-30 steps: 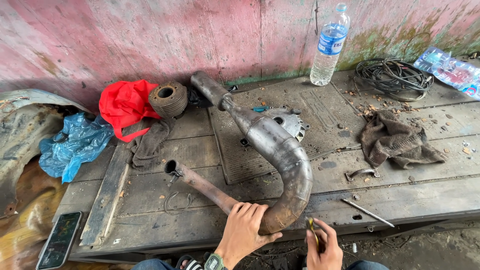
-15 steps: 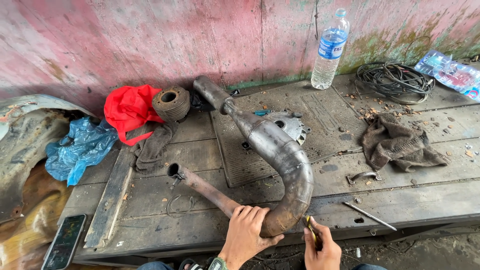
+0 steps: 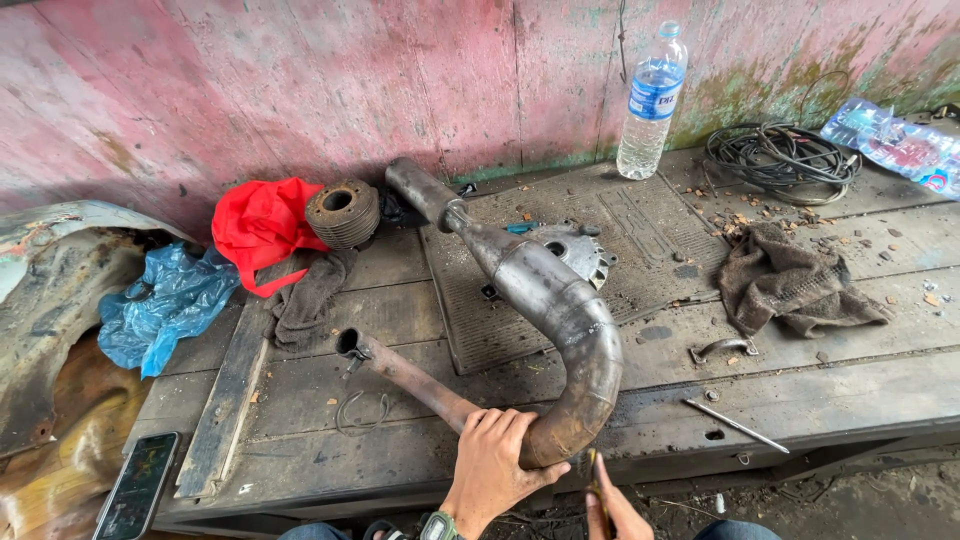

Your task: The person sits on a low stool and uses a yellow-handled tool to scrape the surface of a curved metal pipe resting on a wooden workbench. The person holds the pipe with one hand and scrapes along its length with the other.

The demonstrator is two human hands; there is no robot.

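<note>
A curved, rusty grey exhaust pipe [image 3: 540, 290] lies across a worn wooden workbench [image 3: 860, 380]. Its thin rusty end [image 3: 400, 368] points left and its far end reaches toward the pink wall. My left hand [image 3: 497, 465] grips the pipe at its bend near the bench's front edge. My right hand [image 3: 610, 505] sits just right of it, low in the view, closed on a thin dark tool [image 3: 597, 478] whose tip points up toward the bend. Much of my right hand is cut off by the frame edge.
On the bench: a clear plastic bottle [image 3: 650, 100], coiled black cable [image 3: 770, 160], brown rag [image 3: 795, 285], metal rod [image 3: 735, 425], finned cylinder [image 3: 342, 212], red bag [image 3: 255, 225], grey metal cover [image 3: 570, 250]. A blue bag [image 3: 165, 305] and a phone [image 3: 137, 485] lie at left.
The view has shifted slightly. My left hand keeps its grip on the pipe bend, and my right hand with the tool has stayed close beside it.
</note>
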